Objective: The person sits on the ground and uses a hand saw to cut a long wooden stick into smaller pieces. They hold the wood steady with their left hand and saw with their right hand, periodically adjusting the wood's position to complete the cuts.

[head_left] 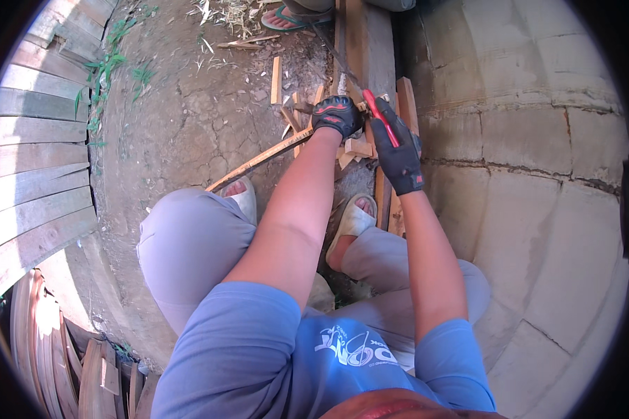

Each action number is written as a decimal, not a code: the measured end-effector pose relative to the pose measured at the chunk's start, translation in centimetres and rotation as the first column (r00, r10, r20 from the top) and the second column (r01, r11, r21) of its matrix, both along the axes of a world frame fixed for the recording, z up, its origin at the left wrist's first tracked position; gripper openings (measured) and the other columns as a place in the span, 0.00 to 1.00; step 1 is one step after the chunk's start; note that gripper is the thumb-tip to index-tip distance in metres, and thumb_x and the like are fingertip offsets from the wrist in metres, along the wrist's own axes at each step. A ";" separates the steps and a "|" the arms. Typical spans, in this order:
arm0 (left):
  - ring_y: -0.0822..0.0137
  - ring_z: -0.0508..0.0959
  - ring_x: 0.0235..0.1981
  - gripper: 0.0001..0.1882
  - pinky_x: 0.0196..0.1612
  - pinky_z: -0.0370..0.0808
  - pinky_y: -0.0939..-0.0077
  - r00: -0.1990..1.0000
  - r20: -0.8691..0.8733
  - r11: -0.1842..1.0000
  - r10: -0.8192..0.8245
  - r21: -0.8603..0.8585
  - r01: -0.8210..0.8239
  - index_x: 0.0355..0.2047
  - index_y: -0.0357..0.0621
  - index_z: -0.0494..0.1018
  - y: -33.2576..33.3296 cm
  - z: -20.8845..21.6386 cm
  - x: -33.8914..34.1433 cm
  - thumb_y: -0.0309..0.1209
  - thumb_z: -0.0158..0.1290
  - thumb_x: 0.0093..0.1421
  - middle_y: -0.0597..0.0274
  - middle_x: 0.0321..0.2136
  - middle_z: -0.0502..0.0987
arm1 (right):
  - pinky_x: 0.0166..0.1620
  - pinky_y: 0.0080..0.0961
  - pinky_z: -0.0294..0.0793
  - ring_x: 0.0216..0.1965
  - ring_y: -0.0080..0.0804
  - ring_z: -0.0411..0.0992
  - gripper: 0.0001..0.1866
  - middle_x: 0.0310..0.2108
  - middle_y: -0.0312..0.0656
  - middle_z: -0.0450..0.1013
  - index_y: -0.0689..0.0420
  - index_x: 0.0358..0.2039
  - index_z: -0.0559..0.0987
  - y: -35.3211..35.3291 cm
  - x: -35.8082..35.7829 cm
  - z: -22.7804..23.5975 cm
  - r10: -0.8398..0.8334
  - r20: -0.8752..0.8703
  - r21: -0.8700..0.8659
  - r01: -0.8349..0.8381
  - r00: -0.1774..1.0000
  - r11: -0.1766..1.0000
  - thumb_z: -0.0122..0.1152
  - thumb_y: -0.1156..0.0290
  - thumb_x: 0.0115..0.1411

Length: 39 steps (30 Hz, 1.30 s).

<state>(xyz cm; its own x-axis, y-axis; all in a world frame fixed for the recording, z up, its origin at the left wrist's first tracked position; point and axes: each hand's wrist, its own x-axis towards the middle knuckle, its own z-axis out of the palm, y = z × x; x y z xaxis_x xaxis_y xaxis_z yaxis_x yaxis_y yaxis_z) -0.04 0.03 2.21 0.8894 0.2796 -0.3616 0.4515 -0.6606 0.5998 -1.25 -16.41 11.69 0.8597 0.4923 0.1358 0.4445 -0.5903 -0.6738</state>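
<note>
My left hand, in a black glove with red marks, is closed at the upper end of a long, thin wooden strip. That strip slants down toward my left foot; its end under the glove is hidden. Just to the right, my gloved right hand grips a red-handled tool. From the handle's far end a thin dark blade-like strip seems to run up and left; its exact kind I cannot make out. Short cut wood pieces lie around and below both hands.
A thick wooden beam runs away from me, beside a concrete wall on the right. Another person's sandalled foot rests at the far end. Wood shavings litter the dirt ground; a plank fence stands left.
</note>
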 end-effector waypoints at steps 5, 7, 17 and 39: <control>0.45 0.84 0.56 0.23 0.58 0.80 0.51 0.999 0.036 0.996 -0.031 0.088 0.028 0.52 0.44 0.84 0.2 -2.9 0.3 0.44 0.56 0.64 0.44 0.55 0.83 | 0.62 0.41 0.76 0.60 0.48 0.79 0.22 0.59 0.47 0.80 0.43 0.66 0.80 -3.6 -4.5 7.4 -0.037 -0.099 -0.220 0.014 0.994 0.975 0.59 0.60 0.73; 0.44 0.83 0.57 0.23 0.58 0.80 0.49 1.000 0.000 0.998 -0.027 0.053 0.027 0.54 0.44 0.83 0.4 -2.4 0.2 0.43 0.55 0.64 0.44 0.56 0.83 | 0.63 0.41 0.75 0.60 0.47 0.79 0.22 0.60 0.47 0.80 0.46 0.65 0.80 -5.8 -7.0 11.4 -0.045 -0.096 -0.269 0.018 0.994 0.963 0.58 0.60 0.74; 0.47 0.87 0.47 0.16 0.49 0.83 0.51 0.991 0.130 0.988 -0.016 0.156 -0.005 0.44 0.45 0.86 -0.4 -2.7 -0.3 0.40 0.58 0.62 0.48 0.45 0.87 | 0.51 0.37 0.79 0.47 0.44 0.82 0.20 0.49 0.49 0.83 0.53 0.62 0.82 -7.5 -12.7 19.8 -0.211 -0.144 -0.331 0.154 0.967 0.931 0.61 0.66 0.72; 0.46 0.84 0.55 0.28 0.59 0.80 0.53 0.993 -0.059 0.994 -0.107 -0.012 0.106 0.50 0.46 0.86 0.6 -1.5 0.2 0.55 0.55 0.64 0.45 0.52 0.85 | 0.62 0.39 0.76 0.59 0.50 0.78 0.23 0.58 0.49 0.81 0.45 0.65 0.81 2.4 0.9 -3.5 -0.050 0.032 0.154 0.044 0.998 0.987 0.61 0.57 0.72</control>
<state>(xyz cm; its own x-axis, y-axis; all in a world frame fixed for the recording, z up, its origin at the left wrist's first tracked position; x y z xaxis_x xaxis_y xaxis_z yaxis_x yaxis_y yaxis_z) 0.19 0.67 0.76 0.8910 0.1811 -0.4164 0.4137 -0.7017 0.5800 -0.39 -14.00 8.19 0.8748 0.4224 0.2372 0.4436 -0.5020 -0.7424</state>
